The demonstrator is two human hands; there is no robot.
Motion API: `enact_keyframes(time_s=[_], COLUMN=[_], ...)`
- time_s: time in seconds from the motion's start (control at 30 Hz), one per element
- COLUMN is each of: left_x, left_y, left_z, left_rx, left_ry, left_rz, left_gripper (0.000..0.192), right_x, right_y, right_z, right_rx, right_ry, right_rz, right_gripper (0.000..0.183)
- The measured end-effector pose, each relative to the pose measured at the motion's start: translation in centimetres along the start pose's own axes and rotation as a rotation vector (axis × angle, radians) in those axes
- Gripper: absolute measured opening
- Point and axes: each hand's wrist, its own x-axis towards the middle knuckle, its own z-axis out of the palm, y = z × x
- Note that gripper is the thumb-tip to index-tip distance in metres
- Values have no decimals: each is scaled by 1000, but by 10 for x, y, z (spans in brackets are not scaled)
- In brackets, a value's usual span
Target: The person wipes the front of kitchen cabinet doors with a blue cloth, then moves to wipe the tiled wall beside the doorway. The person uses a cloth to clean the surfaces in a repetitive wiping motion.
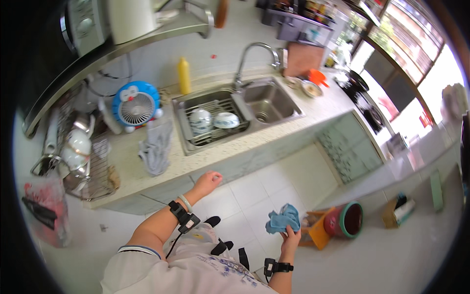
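My right hand grips a crumpled blue cloth above the tiled floor, to the right of my body. In front of the counter's edge, my left hand hangs in the air with its fingers curled in, and nothing shows in it. The nearest thing to it on the counter is a grey cloth, lying apart from the hand. Beyond is a double steel sink. Its left basin holds a wire rack with a patterned bowl and more patterned crockery.
A blue fan and a yellow bottle stand behind. At left is a dish rack with bowls; overhead runs a metal shelf. An orange stool and a bin stand at right. The faucet arches over the sink.
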Motion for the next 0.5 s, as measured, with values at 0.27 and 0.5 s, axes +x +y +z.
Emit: enact_keyframes(time_s=[0.27,0.5], left_x=[15,97], left_y=[-119,-196], left_z=[-185,-400], left_rx=[180,508], left_ry=[660,1168], left_rz=[-57,-79], left_gripper=[30,47], right_x=[12,12], right_y=[26,17], right_z=[45,113], right_rx=[-138,-130], right_ry=[-54,-99], right_rz=[22,-39], right_gripper=[40,38])
